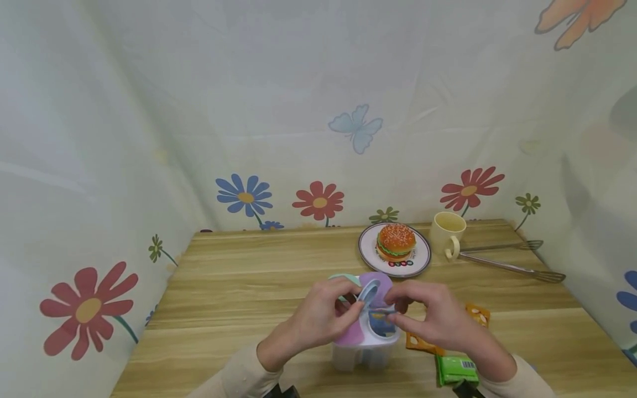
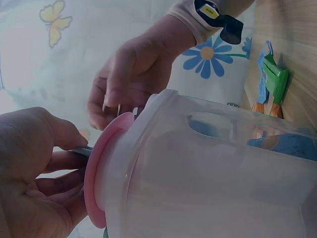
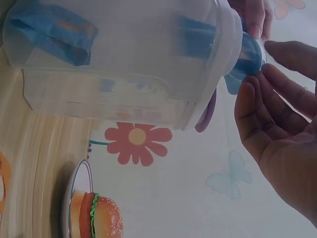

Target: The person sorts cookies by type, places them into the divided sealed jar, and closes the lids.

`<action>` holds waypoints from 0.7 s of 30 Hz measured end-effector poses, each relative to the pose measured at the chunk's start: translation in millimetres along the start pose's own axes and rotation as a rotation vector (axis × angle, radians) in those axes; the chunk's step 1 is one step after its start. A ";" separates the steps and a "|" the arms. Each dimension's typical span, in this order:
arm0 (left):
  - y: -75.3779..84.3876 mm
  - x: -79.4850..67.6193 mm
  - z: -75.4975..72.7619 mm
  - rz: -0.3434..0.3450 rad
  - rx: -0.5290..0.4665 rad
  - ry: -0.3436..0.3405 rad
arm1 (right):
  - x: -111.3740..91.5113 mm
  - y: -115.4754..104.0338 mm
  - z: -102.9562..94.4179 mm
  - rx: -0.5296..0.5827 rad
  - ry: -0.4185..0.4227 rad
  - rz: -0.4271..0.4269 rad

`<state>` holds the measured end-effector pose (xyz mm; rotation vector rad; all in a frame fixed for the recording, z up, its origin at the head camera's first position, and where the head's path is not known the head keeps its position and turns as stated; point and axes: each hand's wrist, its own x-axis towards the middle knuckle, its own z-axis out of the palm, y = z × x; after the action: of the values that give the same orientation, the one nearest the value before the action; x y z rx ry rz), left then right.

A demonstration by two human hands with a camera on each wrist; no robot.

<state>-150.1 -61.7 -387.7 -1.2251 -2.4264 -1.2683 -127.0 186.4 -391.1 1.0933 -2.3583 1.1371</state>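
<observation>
A clear plastic storage box (image 1: 365, 356) stands on the table between the hands, its lid bearing purple, pink, green and blue flaps. My left hand (image 1: 323, 312) pinches the raised blue flap (image 1: 369, 293) between thumb and fingers. With thumb and fingertips, my right hand (image 1: 440, 312) pinches a blue packet (image 1: 382, 321) at the round opening. The right wrist view shows that packet (image 3: 198, 39) partly down inside the box. Another blue packet (image 3: 54, 34) lies at the box's bottom.
Right of the box lie a green packet (image 1: 455, 369) and orange packets (image 1: 479, 314). Behind are a plate (image 1: 368, 251) with a burger (image 1: 395, 241), a yellow mug (image 1: 445, 235) and two whisks (image 1: 517, 269). A printed curtain (image 1: 298, 138) hangs behind the table.
</observation>
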 end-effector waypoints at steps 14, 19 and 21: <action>-0.9 -0.1 1.6 0.024 -0.003 0.017 | -2.2 0.0 -5.2 -0.029 0.025 0.017; -0.3 0.2 1.1 0.025 0.001 0.027 | -5.7 3.7 -12.4 -0.019 0.050 0.037; -0.3 0.6 0.6 0.023 0.003 0.025 | -9.6 6.7 -16.7 -0.036 0.069 0.058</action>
<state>-150.5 -61.0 -387.9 -1.2254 -2.3891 -1.2663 -126.5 206.6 -389.3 0.9638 -2.3623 1.1285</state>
